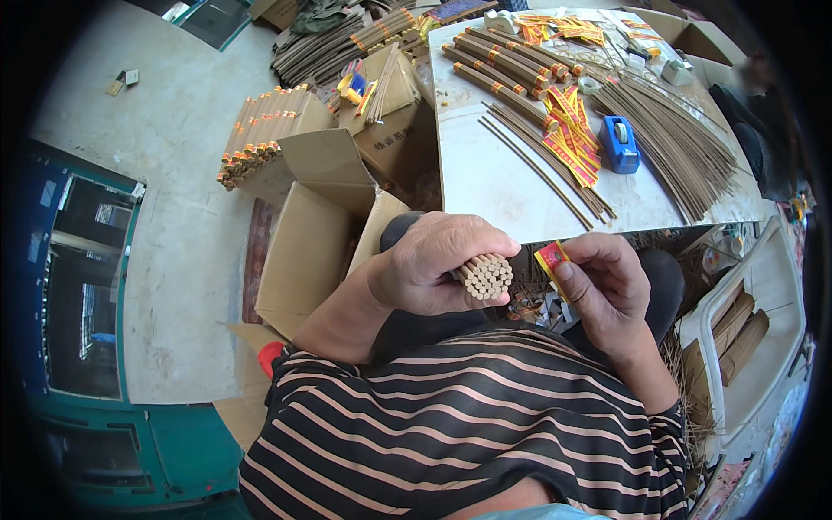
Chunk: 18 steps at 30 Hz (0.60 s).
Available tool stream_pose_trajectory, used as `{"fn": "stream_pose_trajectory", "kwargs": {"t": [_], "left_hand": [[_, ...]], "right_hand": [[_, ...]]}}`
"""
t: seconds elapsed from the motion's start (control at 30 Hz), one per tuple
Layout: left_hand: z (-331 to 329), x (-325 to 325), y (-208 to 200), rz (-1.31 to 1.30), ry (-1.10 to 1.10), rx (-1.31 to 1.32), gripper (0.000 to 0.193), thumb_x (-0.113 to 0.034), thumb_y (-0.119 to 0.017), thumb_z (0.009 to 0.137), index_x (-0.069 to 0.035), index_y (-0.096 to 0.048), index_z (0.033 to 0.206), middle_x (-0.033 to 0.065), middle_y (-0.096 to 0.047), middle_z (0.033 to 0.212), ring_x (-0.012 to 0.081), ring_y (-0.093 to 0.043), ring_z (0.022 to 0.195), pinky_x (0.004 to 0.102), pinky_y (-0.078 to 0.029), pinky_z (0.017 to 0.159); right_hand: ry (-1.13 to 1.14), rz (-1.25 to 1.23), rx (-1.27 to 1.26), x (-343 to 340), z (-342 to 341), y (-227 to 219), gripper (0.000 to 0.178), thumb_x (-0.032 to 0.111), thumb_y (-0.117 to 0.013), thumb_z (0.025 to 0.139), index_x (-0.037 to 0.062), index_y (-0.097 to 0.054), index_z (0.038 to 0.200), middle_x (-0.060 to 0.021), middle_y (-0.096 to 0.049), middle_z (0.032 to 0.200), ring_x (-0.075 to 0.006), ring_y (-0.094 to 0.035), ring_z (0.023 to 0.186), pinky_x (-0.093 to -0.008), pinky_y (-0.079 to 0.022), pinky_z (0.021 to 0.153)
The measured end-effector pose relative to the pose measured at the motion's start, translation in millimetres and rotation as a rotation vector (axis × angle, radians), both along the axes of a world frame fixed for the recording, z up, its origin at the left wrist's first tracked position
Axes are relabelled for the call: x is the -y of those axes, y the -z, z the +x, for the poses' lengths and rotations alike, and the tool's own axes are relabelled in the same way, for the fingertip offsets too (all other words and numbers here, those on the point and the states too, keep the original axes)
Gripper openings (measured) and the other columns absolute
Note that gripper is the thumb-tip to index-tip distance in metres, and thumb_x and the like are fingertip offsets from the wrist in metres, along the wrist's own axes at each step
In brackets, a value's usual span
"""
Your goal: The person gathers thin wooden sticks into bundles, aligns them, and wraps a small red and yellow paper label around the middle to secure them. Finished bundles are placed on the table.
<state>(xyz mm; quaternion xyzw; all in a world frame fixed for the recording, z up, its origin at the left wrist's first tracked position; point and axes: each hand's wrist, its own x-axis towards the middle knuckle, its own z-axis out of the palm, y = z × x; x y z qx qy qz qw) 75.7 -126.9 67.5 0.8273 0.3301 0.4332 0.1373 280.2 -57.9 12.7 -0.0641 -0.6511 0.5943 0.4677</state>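
My left hand (pixel 438 260) is wrapped round a bundle of incense sticks (pixel 485 277), its round cut ends facing me. Just to the right, my right hand (pixel 611 282) pinches a red and yellow paper label (pixel 552 258) between thumb and fingers. The label is apart from the bundle, with a small gap between them. Beyond my hands, on the white table (pixel 468 199), lie a few loose incense sticks, a pile of red and yellow labels (pixel 572 143) and a blue tape dispenser (pixel 620 143).
Banded bundles (pixel 498 65) lie at the table's far side, and many loose sticks (pixel 667 139) fan out at its right. An open cardboard box (pixel 303 234) stands left of me. More banded bundles (pixel 264 130) are stacked beyond it. A white bin (pixel 754 347) is at the right.
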Motion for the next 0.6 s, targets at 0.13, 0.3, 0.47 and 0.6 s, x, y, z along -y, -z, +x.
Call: {"fn": "stream_pose_trajectory", "kwargs": {"t": [0.13,0.3,0.47,0.6], "left_hand": [[0.6,1.7,0.6,0.014,-0.011,-0.038,0.04,-0.014,-0.076,0.072,0.005,-0.055,0.1,0.0103,-0.057,0.074,0.0198,-0.055,0.061,0.0287,-0.044,0.054],[0.5,3.6,0.7,0.011,-0.01,-0.066,0.041,-0.014,-0.076,0.072,0.005,-0.055,0.101,0.0111,-0.057,0.075,0.0193,-0.055,0.062,0.028,-0.043,0.054],[3.0,10.1,1.2,-0.143,-0.055,0.112,0.041,-0.021,-0.071,0.079,0.004,-0.052,0.106,0.0082,-0.055,0.072,0.0133,-0.053,0.061,0.0244,-0.042,0.053],[1.7,11.9,-7.2,-0.881,-0.061,0.643,0.042,-0.035,-0.06,0.087,0.001,-0.048,0.106,0.0046,-0.051,0.069,0.0074,-0.048,0.053,0.0205,-0.039,0.046]], "right_hand": [[0.037,0.322,0.036,-9.0,3.7,-0.2,0.015,-0.002,-0.058,0.085,-0.0024,-0.056,0.1,-0.0071,-0.06,0.089,-0.0096,-0.057,0.077,-0.0215,-0.047,0.067],[0.028,0.191,0.025,-1.9,2.1,2.3,0.023,-0.003,-0.059,0.084,-0.0034,-0.055,0.107,-0.007,-0.06,0.088,-0.0103,-0.058,0.078,-0.0214,-0.048,0.067],[-0.015,-0.02,0.044,5.1,3.3,-1.4,0.028,-0.001,-0.06,0.084,-0.0036,-0.053,0.112,-0.0066,-0.06,0.09,-0.0093,-0.058,0.081,-0.0202,-0.047,0.069],[-0.037,-0.08,0.1,3.7,5.3,-1.3,0.03,-0.001,-0.06,0.084,-0.0031,-0.051,0.113,-0.0069,-0.06,0.094,-0.0092,-0.058,0.086,-0.0201,-0.046,0.075]]}}
